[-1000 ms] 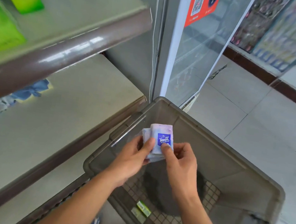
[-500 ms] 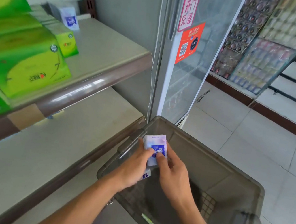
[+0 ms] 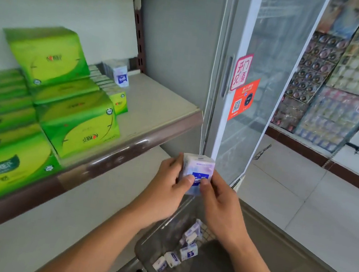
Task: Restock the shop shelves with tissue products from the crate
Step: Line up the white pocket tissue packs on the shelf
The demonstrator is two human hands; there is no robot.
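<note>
I hold a stack of pocket tissue packs [image 3: 196,173] between both hands: my left hand [image 3: 166,192] and right hand [image 3: 221,206] each pinch it, thumbs on its blue label. It hangs above the grey crate [image 3: 296,253], where 4 loose packs [image 3: 181,250] lie, just beside the shelf [image 3: 154,109] of green tissue boxes [image 3: 78,120]

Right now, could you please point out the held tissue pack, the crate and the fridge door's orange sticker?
held tissue pack [image 3: 197,167], head view, pale upper face.
crate [image 3: 292,246], head view, right rim.
orange sticker [image 3: 242,100], head view, centre.
</note>
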